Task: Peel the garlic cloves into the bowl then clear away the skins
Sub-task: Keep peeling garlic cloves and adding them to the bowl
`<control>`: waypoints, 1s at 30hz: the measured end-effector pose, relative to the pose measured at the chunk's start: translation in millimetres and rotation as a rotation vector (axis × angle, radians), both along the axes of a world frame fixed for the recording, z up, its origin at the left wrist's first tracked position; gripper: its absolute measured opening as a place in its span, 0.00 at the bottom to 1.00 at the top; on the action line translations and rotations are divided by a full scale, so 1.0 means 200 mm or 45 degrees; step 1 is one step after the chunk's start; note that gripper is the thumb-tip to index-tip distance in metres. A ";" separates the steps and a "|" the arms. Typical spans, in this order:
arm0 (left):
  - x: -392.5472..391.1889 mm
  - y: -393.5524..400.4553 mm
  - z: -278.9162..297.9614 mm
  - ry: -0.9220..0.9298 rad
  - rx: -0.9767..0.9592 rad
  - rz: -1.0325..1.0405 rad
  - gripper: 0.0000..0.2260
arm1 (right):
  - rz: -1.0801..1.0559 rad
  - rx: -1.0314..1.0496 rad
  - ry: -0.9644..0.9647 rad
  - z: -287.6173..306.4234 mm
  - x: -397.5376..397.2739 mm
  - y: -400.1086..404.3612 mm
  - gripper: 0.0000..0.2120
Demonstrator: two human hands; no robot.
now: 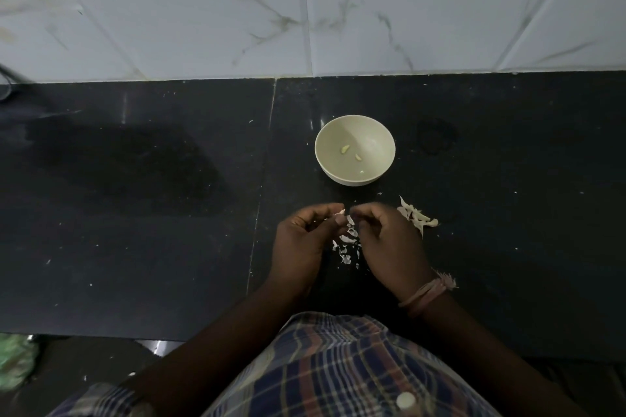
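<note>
While both hands meet at six o'clock from the bowl (354, 150), the left hand (305, 240) and right hand (389, 240) each pinch a clove (340, 212) between fingertips. Peeling low over the skins (347, 244) already dropped should keep flakes together. More skins (418, 217) lie at three o'clock. The worktop (135, 213) has open room leftward; its near edge sits close behind the wrists.

Left hand (303, 237) and right hand (389, 240) close together, fingers curled inward, fingertips nearly meeting, forearms angled inward
</note>
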State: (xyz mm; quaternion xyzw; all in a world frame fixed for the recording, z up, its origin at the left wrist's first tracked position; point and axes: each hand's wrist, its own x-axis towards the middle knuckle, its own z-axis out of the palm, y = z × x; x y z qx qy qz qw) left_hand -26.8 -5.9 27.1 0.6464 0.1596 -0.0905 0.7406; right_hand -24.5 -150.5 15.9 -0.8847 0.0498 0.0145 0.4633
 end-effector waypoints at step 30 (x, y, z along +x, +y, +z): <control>-0.02 0.01 -0.03 -0.286 0.372 -0.051 0.09 | -0.217 0.708 0.271 0.11 -0.04 0.05 0.06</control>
